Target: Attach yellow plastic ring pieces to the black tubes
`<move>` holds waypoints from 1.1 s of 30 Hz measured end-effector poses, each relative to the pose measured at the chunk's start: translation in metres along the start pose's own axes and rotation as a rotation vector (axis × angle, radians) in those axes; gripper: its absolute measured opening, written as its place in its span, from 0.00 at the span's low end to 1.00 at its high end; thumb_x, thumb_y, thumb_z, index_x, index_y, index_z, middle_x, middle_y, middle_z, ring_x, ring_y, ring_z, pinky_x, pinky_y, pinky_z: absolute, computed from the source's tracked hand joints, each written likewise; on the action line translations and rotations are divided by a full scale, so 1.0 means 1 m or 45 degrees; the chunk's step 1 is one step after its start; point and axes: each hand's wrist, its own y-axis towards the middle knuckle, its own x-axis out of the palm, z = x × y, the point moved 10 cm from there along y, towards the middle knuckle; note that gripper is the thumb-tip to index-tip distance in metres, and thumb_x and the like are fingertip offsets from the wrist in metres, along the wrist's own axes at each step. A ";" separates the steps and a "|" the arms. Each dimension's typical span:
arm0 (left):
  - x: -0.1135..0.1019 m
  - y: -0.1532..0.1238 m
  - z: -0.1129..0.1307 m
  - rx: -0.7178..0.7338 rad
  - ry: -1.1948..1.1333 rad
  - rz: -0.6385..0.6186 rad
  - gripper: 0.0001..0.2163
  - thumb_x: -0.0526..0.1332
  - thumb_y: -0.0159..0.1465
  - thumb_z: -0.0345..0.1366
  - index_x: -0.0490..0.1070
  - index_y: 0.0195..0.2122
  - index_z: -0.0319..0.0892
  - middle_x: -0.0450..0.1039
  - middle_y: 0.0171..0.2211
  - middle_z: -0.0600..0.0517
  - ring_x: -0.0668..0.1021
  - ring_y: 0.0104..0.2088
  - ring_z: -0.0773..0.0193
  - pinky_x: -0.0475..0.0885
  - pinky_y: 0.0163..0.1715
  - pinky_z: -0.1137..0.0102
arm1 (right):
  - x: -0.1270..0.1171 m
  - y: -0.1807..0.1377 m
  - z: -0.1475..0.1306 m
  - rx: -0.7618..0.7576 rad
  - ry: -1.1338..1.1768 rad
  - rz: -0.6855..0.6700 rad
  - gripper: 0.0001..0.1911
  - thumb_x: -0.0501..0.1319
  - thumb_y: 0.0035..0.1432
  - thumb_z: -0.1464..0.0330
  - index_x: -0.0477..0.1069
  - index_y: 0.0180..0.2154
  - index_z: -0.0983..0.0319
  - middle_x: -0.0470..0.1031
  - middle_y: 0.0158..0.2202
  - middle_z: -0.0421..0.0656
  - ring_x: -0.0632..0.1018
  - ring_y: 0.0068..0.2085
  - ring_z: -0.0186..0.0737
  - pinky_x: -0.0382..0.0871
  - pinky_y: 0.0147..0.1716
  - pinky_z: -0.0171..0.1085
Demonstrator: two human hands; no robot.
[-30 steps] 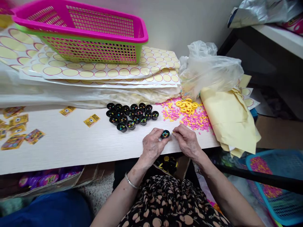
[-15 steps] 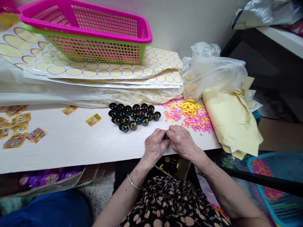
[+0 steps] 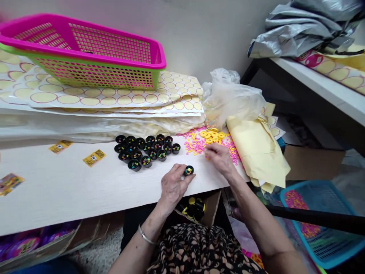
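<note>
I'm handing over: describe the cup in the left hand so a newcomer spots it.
On the white table, find the cluster of black cups. Right of it, nearer the table's front edge, is the cup; it alone is in the left hand.

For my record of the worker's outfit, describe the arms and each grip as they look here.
The left forearm and right forearm are bare, without sleeves. A thin, silver-coloured, rounded bangle circles the left wrist. The left grip and right grip are ungloved hands. No cables or markings show on the arms.
</note>
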 end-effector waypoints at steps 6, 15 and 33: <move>-0.001 -0.001 -0.002 -0.014 -0.014 0.006 0.09 0.62 0.56 0.42 0.72 0.37 0.46 0.72 0.35 0.55 0.74 0.35 0.66 0.66 0.36 0.73 | -0.034 0.030 0.075 0.312 -0.594 0.240 0.19 0.59 0.49 0.59 0.71 0.38 0.67 0.72 0.36 0.50 0.70 0.36 0.45 0.63 0.37 0.42; -0.003 -0.001 -0.003 -0.010 -0.058 0.037 0.10 0.62 0.56 0.41 0.72 0.37 0.46 0.72 0.35 0.54 0.74 0.37 0.65 0.67 0.36 0.73 | -0.026 -0.003 0.036 0.099 -0.128 0.167 0.13 0.52 0.54 0.65 0.71 0.36 0.64 0.73 0.31 0.43 0.71 0.32 0.38 0.64 0.33 0.36; -0.001 -0.002 -0.002 -0.045 -0.073 -0.001 0.10 0.63 0.55 0.41 0.73 0.37 0.46 0.71 0.34 0.54 0.73 0.36 0.66 0.66 0.35 0.73 | 0.029 -0.052 -0.009 -0.147 -0.648 -0.220 0.06 0.56 0.57 0.67 0.69 0.35 0.63 0.68 0.38 0.47 0.68 0.41 0.44 0.61 0.40 0.39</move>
